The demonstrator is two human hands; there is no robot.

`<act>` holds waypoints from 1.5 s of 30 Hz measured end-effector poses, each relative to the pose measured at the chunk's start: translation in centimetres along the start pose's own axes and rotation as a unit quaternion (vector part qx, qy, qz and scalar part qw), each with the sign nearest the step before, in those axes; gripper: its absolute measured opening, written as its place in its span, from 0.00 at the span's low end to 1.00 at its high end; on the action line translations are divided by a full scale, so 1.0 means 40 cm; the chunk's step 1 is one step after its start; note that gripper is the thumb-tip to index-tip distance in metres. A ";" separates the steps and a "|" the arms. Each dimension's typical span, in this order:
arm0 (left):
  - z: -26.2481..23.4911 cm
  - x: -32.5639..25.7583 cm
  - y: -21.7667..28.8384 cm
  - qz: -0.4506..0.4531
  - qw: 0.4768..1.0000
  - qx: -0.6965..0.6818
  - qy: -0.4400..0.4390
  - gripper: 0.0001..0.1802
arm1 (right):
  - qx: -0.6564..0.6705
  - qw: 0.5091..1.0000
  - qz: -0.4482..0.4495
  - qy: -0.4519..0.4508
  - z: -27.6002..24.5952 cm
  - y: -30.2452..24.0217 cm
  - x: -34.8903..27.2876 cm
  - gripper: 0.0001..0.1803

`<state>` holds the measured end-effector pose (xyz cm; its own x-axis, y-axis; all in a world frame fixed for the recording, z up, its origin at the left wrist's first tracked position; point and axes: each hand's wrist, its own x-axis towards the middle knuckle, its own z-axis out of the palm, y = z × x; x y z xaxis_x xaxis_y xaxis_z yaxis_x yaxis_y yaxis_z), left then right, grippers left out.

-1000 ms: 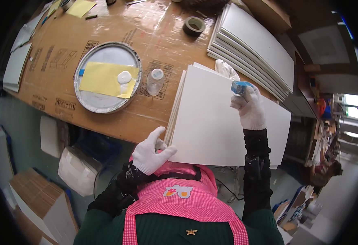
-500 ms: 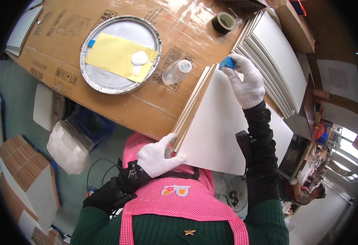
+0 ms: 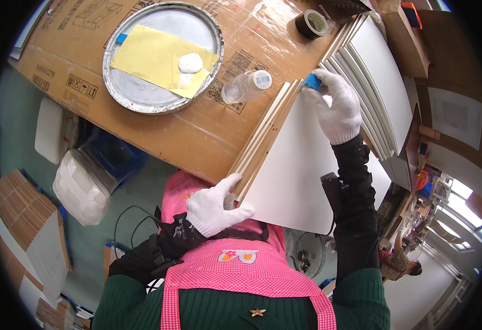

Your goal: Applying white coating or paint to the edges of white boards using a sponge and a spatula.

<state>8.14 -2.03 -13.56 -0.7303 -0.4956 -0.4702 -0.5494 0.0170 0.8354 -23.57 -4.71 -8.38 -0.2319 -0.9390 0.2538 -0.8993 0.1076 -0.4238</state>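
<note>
A stack of white boards (image 3: 301,159) lies in front of me, its long edge showing pale and brown layers. At the near end of that edge is my gloved left hand (image 3: 216,204), thumb and fingers on either side of the boards' corner. Higher up, my gloved right hand (image 3: 337,107) pinches a small blue block (image 3: 313,82) against the far end of the same edge. Left of the stack stands a clear plastic bottle (image 3: 241,89) with a white cap. Beyond it, a round lid (image 3: 109,82) carries a yellow sheet (image 3: 147,55) with a white blob (image 3: 190,63) on it.
Brown cardboard (image 3: 197,143) covers the table. A roll of tape (image 3: 311,25) sits at the far side. More white panels (image 3: 381,71) are piled on the right. Stacked cardboard pieces (image 3: 23,203) and a white wrapped bundle (image 3: 81,187) stand lower left. Another person (image 3: 397,261) is far right.
My view has shifted slightly. My right hand, with the blue block, has come down closer onto the far end of the boards' edge. My left hand stays at the near corner.
</note>
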 end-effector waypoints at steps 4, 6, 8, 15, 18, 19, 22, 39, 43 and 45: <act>0.001 0.001 0.004 -0.004 1.000 -0.003 0.000 0.46 | -0.011 1.000 -0.025 -0.011 0.000 -0.003 -0.002 0.17; -0.004 0.003 0.009 -0.005 1.000 -0.006 -0.003 0.46 | -0.031 0.999 -0.019 0.001 -0.005 0.006 0.019 0.17; -0.004 0.004 0.011 -0.005 1.000 -0.009 -0.005 0.46 | -0.028 0.999 -0.014 0.007 -0.013 0.007 0.028 0.17; -0.001 0.004 0.003 -0.019 0.999 -0.025 -0.012 0.48 | -0.019 0.997 -0.035 -0.068 -0.013 -0.036 0.007 0.16; -0.002 0.001 0.002 -0.014 1.000 -0.022 -0.015 0.48 | -0.031 0.999 -0.027 -0.011 -0.010 0.000 0.049 0.16; -0.003 0.001 0.003 -0.009 1.000 -0.018 -0.013 0.48 | -0.032 0.999 -0.025 -0.010 -0.010 0.016 0.053 0.16; -0.001 -0.001 0.001 -0.016 0.999 -0.035 -0.016 0.48 | -0.002 1.000 0.010 -0.003 -0.017 0.035 0.050 0.19; -0.016 -0.003 0.011 -0.067 0.992 -0.067 -0.079 0.48 | 0.080 0.973 -0.105 -0.191 -0.023 -0.274 -0.190 0.17; -0.035 -0.030 -0.021 -0.014 0.994 -0.096 -0.058 0.49 | 0.086 0.995 0.024 -0.046 0.007 -0.133 -0.147 0.19; -0.056 -0.042 -0.048 0.002 0.991 -0.130 -0.018 0.46 | 0.067 0.997 0.007 -0.031 0.006 -0.114 -0.108 0.19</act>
<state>11.33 -3.19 -13.73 -0.7489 -0.4644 -0.4728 -0.4269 -0.2077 0.8801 -18.39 -1.21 -7.77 -0.2175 -0.9566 0.1938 -0.8378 0.0811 -0.5399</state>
